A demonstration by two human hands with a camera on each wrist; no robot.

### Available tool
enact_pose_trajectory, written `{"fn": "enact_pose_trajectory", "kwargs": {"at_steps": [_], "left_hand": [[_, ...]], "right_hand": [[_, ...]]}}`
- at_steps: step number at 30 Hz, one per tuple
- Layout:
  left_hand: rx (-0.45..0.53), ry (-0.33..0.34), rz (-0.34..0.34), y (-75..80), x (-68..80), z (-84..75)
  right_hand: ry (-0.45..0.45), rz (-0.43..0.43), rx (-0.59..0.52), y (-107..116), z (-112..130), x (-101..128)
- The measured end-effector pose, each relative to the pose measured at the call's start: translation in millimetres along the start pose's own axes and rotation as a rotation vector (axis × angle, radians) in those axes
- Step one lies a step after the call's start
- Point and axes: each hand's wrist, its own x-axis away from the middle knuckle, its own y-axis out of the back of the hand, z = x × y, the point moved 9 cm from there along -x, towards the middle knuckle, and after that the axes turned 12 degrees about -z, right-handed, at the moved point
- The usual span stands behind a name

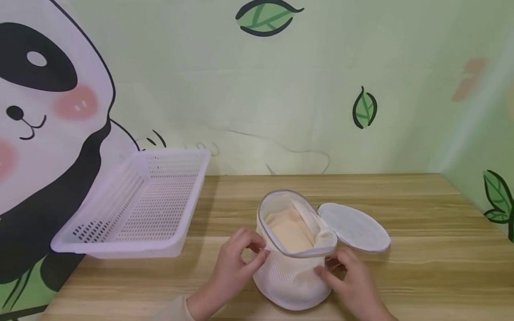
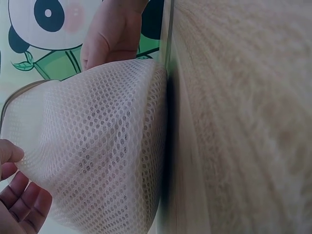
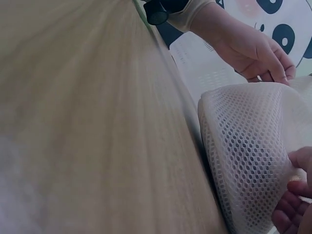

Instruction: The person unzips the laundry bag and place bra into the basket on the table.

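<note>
Both hands (image 1: 237, 263) on mesh bag (image 1: 291, 276) (lid open)

Low in the middle of the frame we see a white mesh laundry bag (image 1: 291, 272) standing on the wooden table (image 1: 421, 267), its top open on a peach cloth (image 1: 290, 234) inside. Its round lid (image 1: 354, 227) hangs open to the right. The left hand (image 1: 237, 261) pinches the rim's left side; the right hand (image 1: 353, 278) grips the lower right wall. At left, a white perforated basket (image 1: 136, 207) tilts over the table's edge.
</note>
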Motion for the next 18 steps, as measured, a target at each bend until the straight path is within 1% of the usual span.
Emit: {"fn": "enact_pose_trajectory", "kwargs": {"at_steps": [5,11,14,18], "left_hand": [[-0.002,0.000,0.002,-1.0,0.6,-0.1],[-0.008,-0.018,-0.012,1.2,-0.3,-2.5],[-0.008,-0.021,-0.014,2.5,-0.8,-2.7],[-0.018,-0.022,-0.010,3.9,-2.5,-2.3]], "right_hand": [[-0.001,-0.057,-0.065,3.5,-0.7,3.1],[0.057,-0.147,-0.138,10.8,2.1,4.6],[0.063,-0.165,-0.146,12.0,1.9,5.7],[0.037,-0.164,-0.130,12.1,0.4,6.1]]}}
